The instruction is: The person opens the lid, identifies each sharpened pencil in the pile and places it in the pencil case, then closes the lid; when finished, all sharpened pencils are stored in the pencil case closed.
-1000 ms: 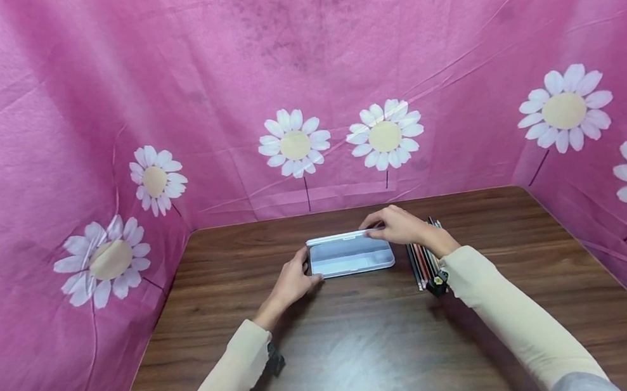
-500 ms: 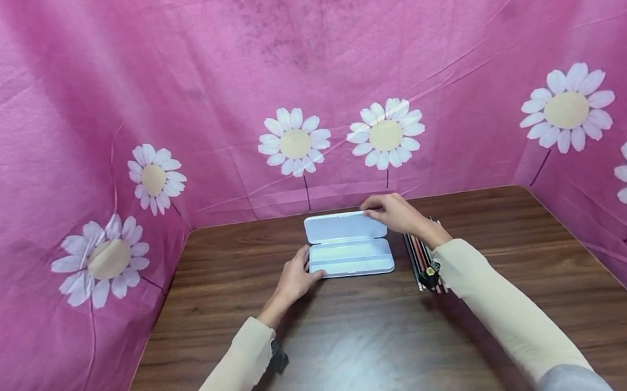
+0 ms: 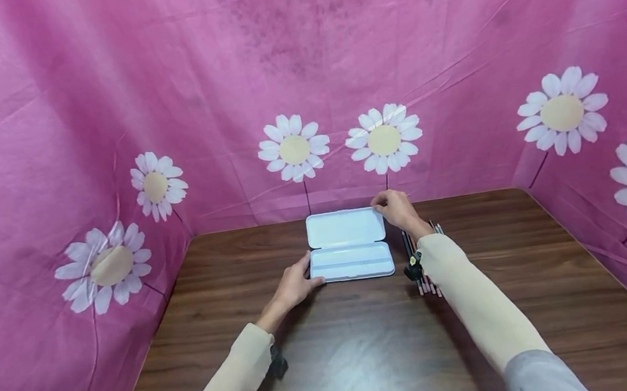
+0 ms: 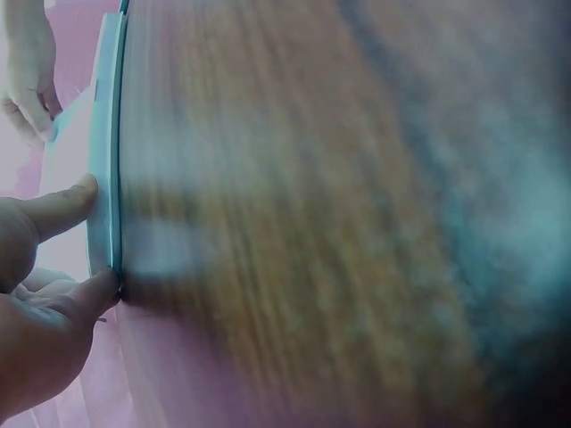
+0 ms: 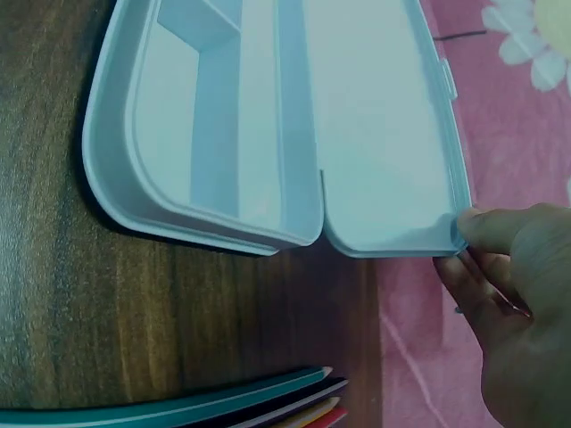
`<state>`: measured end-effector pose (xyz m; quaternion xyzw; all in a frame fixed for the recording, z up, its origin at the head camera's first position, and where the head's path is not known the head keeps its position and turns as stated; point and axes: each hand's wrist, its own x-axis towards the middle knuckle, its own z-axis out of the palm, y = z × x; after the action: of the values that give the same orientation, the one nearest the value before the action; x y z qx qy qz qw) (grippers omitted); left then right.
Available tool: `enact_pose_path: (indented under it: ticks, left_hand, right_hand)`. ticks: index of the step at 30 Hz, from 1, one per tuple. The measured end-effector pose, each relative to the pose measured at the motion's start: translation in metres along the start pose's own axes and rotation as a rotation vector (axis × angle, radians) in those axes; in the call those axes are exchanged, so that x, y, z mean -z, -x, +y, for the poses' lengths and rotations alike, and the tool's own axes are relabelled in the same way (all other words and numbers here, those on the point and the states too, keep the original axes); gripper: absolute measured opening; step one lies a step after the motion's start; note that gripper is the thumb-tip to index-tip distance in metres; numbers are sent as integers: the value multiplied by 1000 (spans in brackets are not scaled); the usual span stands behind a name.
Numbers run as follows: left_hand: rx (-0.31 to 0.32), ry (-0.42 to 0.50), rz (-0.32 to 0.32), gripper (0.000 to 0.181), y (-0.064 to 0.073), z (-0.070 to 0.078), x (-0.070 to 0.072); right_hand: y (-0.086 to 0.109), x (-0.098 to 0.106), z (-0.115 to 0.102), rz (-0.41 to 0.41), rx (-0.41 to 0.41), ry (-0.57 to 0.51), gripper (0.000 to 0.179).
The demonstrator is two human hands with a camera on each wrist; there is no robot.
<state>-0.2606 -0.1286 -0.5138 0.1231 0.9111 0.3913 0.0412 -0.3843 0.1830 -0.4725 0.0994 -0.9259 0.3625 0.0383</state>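
A white pencil case lies on the wooden table with its lid swung back on the hinge. Its inside shows long compartments split by dividers, and I see nothing in them. My left hand grips the case's left end, thumb at the front corner. In the left wrist view, its thumb and fingertips touch the case's wall. My right hand pinches the lid's far right corner between thumb and fingers, as the right wrist view shows. Beside the case, partly under my right wrist, lie several colored pencils.
The brown wooden table ends at a back edge close behind the lid. A pink cloth printed with daisies hangs around the back and sides. Dark wrist cameras sit at both cuffs.
The lid has swung up and back from partly raised to wide open, with my right hand holding its corner and moving away from me. My left hand has stayed at the case's left end.
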Motion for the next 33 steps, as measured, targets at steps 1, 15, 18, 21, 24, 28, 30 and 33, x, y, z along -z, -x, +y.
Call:
enact_pose_path:
  ticks: [1, 15, 18, 21, 24, 28, 30, 33]
  left_hand:
    - [-5, -7, 2, 83, 0, 0, 0]
    - [-8, -17, 1, 81, -2, 1, -1]
    - [-9, -23, 4, 81, -1, 1, 0]
    - [-12, -35, 6, 82, 0, 1, 1]
    - [-12, -40, 6, 82, 0, 1, 1]
    - [-18, -37, 2, 82, 0, 0, 1]
    - [-18, -30, -3, 82, 0, 0, 2]
    - [-15, -24, -11, 82, 1, 0, 3]
  right_hand:
    - [0, -1, 2, 0, -11, -7, 21]
    - [-2, -16, 12, 33, -49, 45, 24]
    - [-4, -15, 12, 21, -27, 48, 24]
    - [-4, -8, 10, -3, 8, 49, 23]
    - [-2, 6, 6, -36, 52, 45, 24]
    - [5, 34, 0, -42, 93, 70, 24]
    - [11, 49, -1, -34, 103, 93, 23]
    - [23, 70, 0, -21, 114, 133, 22]
